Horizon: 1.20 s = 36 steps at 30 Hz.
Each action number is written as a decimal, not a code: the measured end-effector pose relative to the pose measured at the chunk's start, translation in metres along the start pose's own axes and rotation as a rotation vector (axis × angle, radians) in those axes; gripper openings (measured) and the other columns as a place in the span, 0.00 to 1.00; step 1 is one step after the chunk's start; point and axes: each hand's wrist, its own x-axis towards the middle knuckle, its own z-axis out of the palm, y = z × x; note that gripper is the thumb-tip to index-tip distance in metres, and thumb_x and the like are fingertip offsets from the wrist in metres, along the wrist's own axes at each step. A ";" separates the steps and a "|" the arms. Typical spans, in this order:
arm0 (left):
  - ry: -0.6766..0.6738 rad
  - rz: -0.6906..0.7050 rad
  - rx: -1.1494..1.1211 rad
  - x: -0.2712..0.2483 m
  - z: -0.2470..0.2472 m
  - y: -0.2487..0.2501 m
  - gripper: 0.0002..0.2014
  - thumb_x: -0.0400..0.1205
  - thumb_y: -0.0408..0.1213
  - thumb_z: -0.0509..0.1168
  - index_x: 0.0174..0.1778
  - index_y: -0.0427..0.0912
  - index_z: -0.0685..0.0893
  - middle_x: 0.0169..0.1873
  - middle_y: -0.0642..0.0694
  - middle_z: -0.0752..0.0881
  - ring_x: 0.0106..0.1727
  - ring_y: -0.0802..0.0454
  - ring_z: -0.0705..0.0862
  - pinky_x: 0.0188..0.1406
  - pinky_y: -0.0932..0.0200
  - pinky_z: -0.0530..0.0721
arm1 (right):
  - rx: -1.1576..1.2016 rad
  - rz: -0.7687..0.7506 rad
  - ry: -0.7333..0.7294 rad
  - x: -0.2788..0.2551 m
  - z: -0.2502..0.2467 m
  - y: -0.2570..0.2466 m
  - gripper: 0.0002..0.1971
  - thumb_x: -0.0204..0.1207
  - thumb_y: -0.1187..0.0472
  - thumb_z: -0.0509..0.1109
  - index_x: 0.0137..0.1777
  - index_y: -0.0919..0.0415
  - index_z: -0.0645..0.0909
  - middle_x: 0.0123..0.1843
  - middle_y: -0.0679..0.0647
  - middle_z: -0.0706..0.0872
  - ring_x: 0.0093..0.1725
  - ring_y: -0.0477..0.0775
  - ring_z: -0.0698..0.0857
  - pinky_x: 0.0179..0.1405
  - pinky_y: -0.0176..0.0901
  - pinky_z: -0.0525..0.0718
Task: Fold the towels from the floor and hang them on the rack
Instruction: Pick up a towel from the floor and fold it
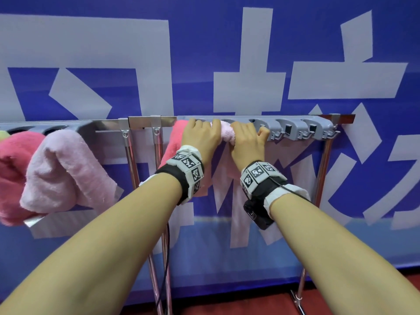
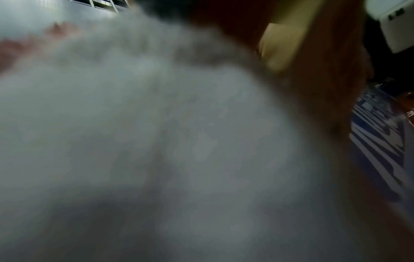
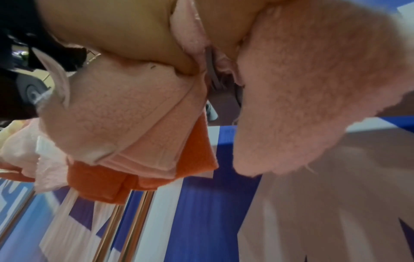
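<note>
Pale pink towel (image 1: 223,133), fluffy, bunched over grey rack (image 1: 293,127); gripped by left hand (image 1: 201,138) and right hand (image 1: 246,143), fingers curled. Bare hooks rightward.

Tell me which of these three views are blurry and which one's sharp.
Head view: sharp, both hands and the grey rack clear, some wide-angle bending. Left wrist view: almost wholly blurred, filled by pale out-of-focus cloth, dim. Right wrist view: soft, though the light pink towel still shows its pile.

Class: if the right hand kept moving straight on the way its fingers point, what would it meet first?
Probably the grey hook rail beyond the right hand, whose grip is on the pale pink towel; then the blue banner. Depth is unclear.
</note>
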 end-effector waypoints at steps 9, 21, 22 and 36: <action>-0.134 -0.195 -0.223 -0.017 0.022 0.002 0.25 0.78 0.39 0.59 0.70 0.34 0.65 0.60 0.36 0.81 0.77 0.41 0.63 0.76 0.47 0.47 | 0.319 0.185 -0.323 -0.018 -0.003 -0.006 0.19 0.66 0.72 0.65 0.59 0.64 0.73 0.52 0.59 0.81 0.57 0.60 0.76 0.54 0.45 0.59; -0.270 -0.154 -0.316 -0.029 0.016 -0.002 0.26 0.76 0.39 0.59 0.70 0.36 0.65 0.67 0.35 0.76 0.82 0.49 0.50 0.77 0.44 0.36 | 0.429 0.336 -0.508 -0.024 -0.012 -0.011 0.31 0.68 0.71 0.61 0.73 0.55 0.67 0.55 0.60 0.82 0.58 0.63 0.75 0.56 0.44 0.60; -0.281 -0.152 -0.318 -0.029 0.015 -0.002 0.26 0.75 0.42 0.59 0.69 0.36 0.66 0.65 0.36 0.78 0.81 0.48 0.52 0.77 0.43 0.36 | 0.440 0.342 -0.510 -0.024 -0.014 -0.012 0.31 0.68 0.71 0.61 0.73 0.55 0.67 0.57 0.59 0.81 0.60 0.62 0.73 0.57 0.44 0.60; -0.236 -0.120 -0.348 -0.065 -0.018 -0.005 0.29 0.78 0.43 0.50 0.77 0.39 0.61 0.71 0.41 0.72 0.77 0.45 0.60 0.76 0.44 0.48 | 0.422 0.429 -0.532 -0.034 -0.055 -0.026 0.24 0.70 0.62 0.64 0.68 0.58 0.71 0.66 0.57 0.75 0.64 0.61 0.71 0.64 0.48 0.63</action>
